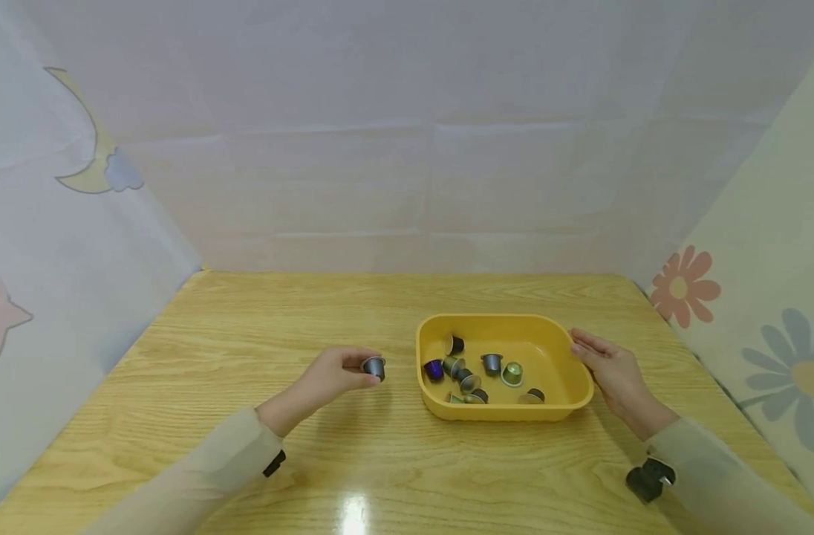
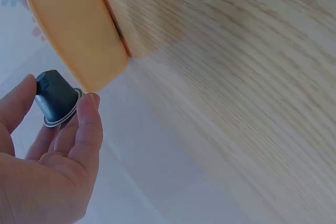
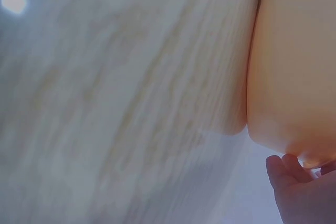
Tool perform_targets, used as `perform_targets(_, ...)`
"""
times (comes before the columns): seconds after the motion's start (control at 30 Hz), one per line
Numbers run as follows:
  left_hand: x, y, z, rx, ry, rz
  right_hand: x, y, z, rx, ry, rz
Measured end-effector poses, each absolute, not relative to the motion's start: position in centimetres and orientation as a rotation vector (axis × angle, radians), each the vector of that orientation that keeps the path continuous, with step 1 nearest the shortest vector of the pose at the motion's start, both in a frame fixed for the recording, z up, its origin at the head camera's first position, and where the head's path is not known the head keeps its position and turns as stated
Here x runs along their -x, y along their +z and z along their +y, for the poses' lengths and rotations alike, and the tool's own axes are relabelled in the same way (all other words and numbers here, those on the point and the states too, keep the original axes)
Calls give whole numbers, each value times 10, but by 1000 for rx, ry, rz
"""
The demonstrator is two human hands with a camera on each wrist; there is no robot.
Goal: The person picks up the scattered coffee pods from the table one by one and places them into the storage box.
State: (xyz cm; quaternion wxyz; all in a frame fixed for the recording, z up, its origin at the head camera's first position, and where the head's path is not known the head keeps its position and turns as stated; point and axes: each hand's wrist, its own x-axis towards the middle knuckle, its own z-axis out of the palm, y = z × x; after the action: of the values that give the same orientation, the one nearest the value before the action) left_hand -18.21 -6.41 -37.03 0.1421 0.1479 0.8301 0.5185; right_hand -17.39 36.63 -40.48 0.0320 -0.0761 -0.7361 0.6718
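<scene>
My left hand (image 1: 336, 375) holds a dark grey-blue coffee capsule (image 1: 374, 367) between thumb and fingers, above the table and left of a yellow plastic tub (image 1: 503, 412). The left wrist view shows this capsule (image 2: 55, 97) tilted, its rim against the fingers and its narrow end by the thumb. At the tub's right end is my right hand (image 1: 617, 375), gripping the rim with fingers and thumb. Several capsules lie in the tub, mostly towards its left: a purple-blue one (image 1: 434, 369), a grey one (image 1: 492, 363) and a green one (image 1: 512, 374) among them.
The tub stands on a wood-grain table (image 1: 280, 312). White sheeting (image 1: 407, 186) rises behind it, with printed side panels left and right. A dark wrist device (image 1: 650, 478) sits at the right sleeve.
</scene>
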Motion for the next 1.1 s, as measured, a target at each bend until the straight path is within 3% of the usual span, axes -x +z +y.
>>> perform_targets(1.1,181,-361,-1,-469,1654,2292,175,-402,366,274,1956,-2412)
